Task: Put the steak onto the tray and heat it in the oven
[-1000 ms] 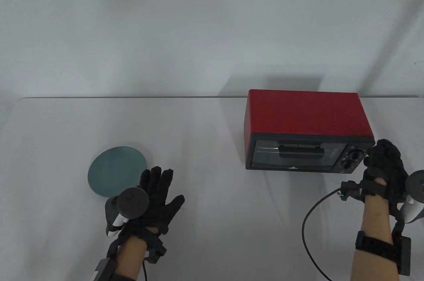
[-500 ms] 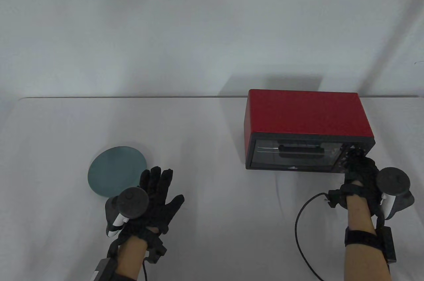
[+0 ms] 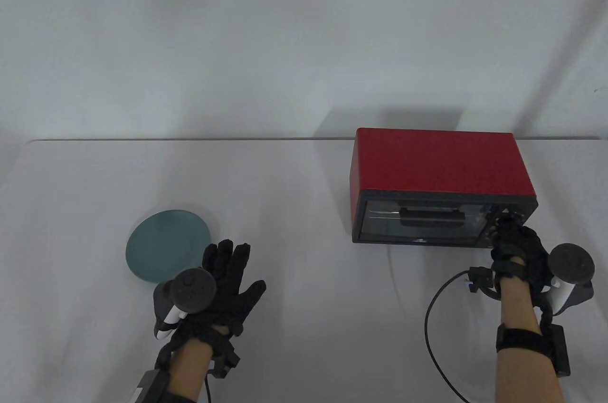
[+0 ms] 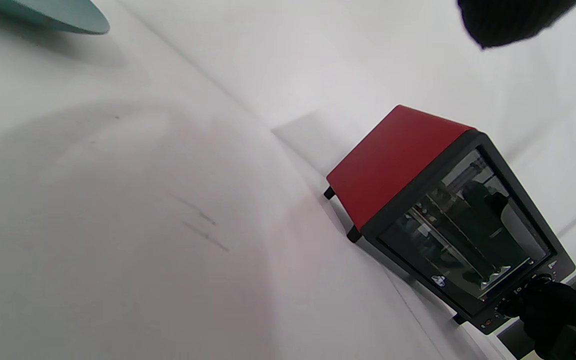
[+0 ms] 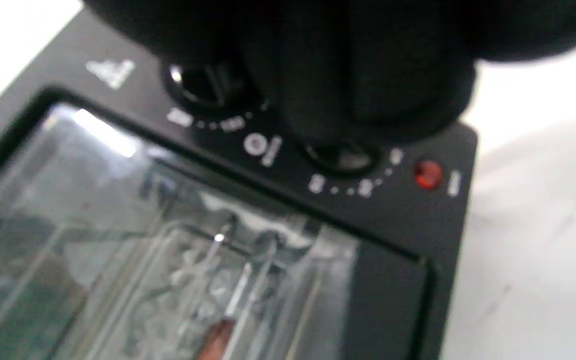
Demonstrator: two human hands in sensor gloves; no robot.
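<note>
The red oven [image 3: 437, 165] stands at the back right of the table with its glass door shut. My right hand [image 3: 507, 228] is at the control panel on the oven's right. In the right wrist view its fingers [image 5: 348, 100] curl over the lower knob [image 5: 340, 156]. The upper knob [image 5: 203, 85] is uncovered, and a red lamp [image 5: 428, 174] glows beside the lower one. Behind the glass, a blurred brownish piece [image 5: 215, 340] lies on a wire rack. My left hand [image 3: 228, 274] rests flat on the table with fingers spread, holding nothing.
A teal plate [image 3: 164, 241] lies bare just left of my left hand, and its edge [image 4: 53, 12] shows in the left wrist view. A black cable [image 3: 430, 327] loops from my right wrist over the table. The white wall rises behind the table's far edge.
My right hand moved left from the oven's right corner onto the knob panel and turned, then stayed there. The left hand and plate have not moved.
</note>
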